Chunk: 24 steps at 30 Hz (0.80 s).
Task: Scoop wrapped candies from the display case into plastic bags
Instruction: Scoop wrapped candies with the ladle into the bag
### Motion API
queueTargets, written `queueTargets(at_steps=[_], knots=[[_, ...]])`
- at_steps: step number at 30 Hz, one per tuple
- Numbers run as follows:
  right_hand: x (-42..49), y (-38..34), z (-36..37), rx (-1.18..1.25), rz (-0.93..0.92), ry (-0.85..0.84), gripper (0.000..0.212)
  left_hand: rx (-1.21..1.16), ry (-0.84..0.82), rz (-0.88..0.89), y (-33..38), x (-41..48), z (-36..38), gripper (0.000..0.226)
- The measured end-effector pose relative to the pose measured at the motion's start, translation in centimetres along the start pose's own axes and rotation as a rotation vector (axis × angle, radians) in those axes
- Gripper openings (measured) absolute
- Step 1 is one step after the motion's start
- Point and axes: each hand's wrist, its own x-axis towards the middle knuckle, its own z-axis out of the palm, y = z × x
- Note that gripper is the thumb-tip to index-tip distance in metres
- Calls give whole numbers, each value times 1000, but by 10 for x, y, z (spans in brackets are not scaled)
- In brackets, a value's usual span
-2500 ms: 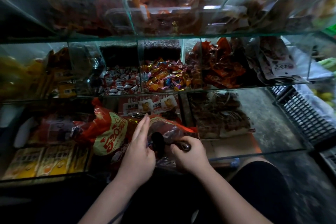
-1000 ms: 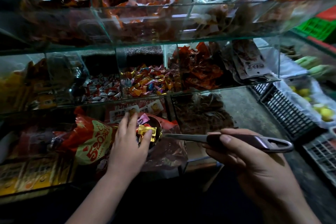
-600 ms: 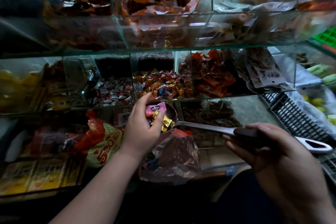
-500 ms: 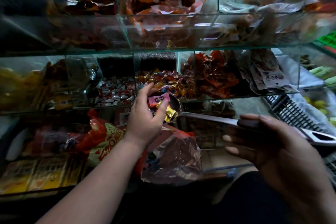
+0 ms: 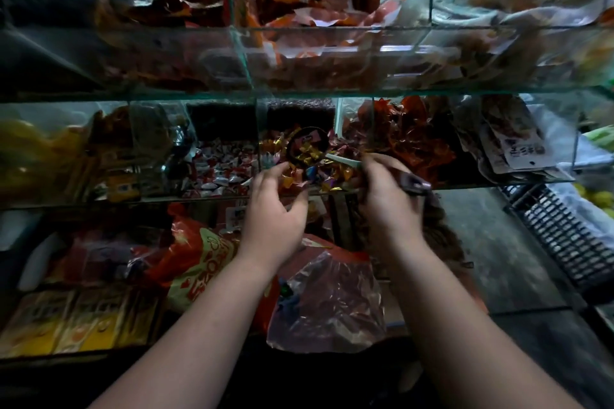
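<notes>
Right hand [image 5: 388, 206] grips the scoop [image 5: 314, 139] heaped with wrapped candies [image 5: 304, 156] mid-frame, left hand [image 5: 274, 212] cups loosely beside it, and the plastic bag [image 5: 329, 305] below looks nearly empty.

Scoop [image 5: 307, 151] up from bag [image 5: 329, 302] into candy compartment [image 5: 335, 116]; right grip [image 5: 388, 199] raised with it; left grip [image 5: 272, 209] off bowl.

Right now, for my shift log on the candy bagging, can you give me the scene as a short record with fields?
tool: scoop, bowl loaded with gold-wrapped candies
where: over the mixed-candy compartment, middle shelf
right hand: grips the scoop's handle
left hand: at the compartment's front edge, fingers curled beside the candies; unclear whether it holds any
plastic bag: below both hands, neither hand on it; contents hard to make out
</notes>
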Motion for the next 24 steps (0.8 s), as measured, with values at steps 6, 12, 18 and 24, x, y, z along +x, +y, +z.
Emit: queueTargets(at_steps=[6, 12, 18, 24], knots=[[17, 21, 14, -793, -646, -402, 30, 33, -25, -52, -8, -8, -6, 50], [-30, -4, -15, -564, -683, -285, 18, 100, -53, 15, -1, -21, -21, 39], [-100, -31, -83, -108, -421, -189, 21, 275, -239, 21, -22, -65, -34, 23], [-140, -48, -114, -51, -331, -242, 25, 353, -321, -102, -23, -77, -22, 47]])
